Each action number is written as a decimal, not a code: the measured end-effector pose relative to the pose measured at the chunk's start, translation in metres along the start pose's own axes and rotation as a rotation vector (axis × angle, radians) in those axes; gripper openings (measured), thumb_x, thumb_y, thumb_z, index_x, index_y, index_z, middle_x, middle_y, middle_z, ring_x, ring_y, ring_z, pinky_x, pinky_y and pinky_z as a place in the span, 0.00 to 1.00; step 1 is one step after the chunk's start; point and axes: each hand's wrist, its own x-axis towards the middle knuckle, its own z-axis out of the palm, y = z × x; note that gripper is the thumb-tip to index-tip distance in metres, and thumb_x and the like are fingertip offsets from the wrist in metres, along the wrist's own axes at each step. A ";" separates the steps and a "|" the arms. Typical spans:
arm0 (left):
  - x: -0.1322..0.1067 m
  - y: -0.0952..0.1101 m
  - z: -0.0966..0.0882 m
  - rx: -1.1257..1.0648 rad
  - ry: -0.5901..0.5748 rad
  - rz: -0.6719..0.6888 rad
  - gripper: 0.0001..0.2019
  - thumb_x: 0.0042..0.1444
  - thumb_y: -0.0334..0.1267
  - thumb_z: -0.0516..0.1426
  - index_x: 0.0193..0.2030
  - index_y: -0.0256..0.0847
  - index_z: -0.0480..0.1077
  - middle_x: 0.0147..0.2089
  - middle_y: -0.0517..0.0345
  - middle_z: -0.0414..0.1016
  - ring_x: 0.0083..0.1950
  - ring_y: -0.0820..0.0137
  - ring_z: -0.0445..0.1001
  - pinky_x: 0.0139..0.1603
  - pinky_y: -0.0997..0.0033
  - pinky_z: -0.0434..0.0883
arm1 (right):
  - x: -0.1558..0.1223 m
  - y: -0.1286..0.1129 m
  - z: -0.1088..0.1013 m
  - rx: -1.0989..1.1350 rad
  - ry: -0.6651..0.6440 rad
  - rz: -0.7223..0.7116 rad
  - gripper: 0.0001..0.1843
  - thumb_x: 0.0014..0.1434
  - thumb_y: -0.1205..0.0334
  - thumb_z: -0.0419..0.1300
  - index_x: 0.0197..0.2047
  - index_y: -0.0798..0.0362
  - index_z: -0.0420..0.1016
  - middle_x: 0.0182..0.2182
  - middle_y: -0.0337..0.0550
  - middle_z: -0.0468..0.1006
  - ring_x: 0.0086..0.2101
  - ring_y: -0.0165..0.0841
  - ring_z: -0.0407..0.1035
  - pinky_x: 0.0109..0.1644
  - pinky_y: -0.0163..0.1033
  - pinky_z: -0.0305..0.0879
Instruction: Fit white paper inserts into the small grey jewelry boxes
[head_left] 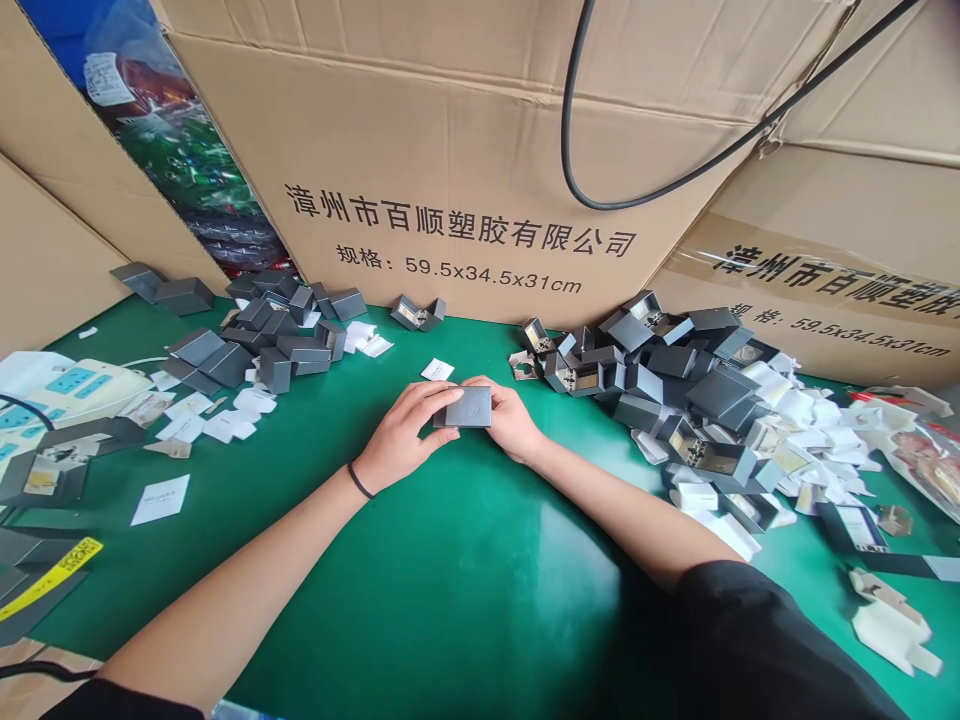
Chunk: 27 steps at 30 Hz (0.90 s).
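Note:
A small dark grey gift box (470, 408) is held between both hands over the middle of the green table, its flat lid toward me. My left hand (412, 428) grips its left side, thumb below and fingers along the top. Around the right side and back of the box closes my right hand (514, 418); some of its fingers are hidden behind it. The box looks closed, and its inside cannot be seen. Just beyond the hands lies a small white card (438, 370).
Dark boxes (202, 358) are heaped at the back left, with loose papers beside them. Open boxes and crumpled white paper (787, 440) pile up on the right. Large cardboard cartons (450, 150) wall off the back; a black cable (637, 203) hangs in front. A power strip (97, 385) sits left.

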 end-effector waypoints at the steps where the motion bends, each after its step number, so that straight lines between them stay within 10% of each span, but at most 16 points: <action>1: 0.000 0.000 -0.001 0.024 0.002 0.027 0.24 0.57 0.35 0.57 0.59 0.48 0.59 0.55 0.48 0.67 0.56 0.61 0.66 0.53 0.54 0.69 | 0.001 -0.001 -0.002 -0.013 -0.036 -0.003 0.09 0.45 0.59 0.65 0.30 0.53 0.74 0.34 0.40 0.71 0.37 0.31 0.65 0.43 0.37 0.62; 14: -0.001 0.003 -0.004 -0.028 -0.014 0.185 0.32 0.54 0.25 0.58 0.62 0.56 0.57 0.56 0.50 0.62 0.58 0.61 0.64 0.51 0.55 0.72 | -0.005 -0.011 -0.001 0.022 -0.104 0.046 0.16 0.45 0.48 0.68 0.28 0.52 0.77 0.33 0.40 0.67 0.33 0.29 0.63 0.38 0.37 0.62; 27: -0.008 0.000 0.002 0.022 0.046 0.028 0.32 0.55 0.31 0.58 0.64 0.58 0.55 0.54 0.50 0.61 0.54 0.63 0.68 0.47 0.64 0.75 | -0.001 -0.008 0.003 0.105 -0.056 0.121 0.15 0.47 0.53 0.66 0.26 0.54 0.67 0.35 0.39 0.67 0.33 0.27 0.63 0.37 0.35 0.62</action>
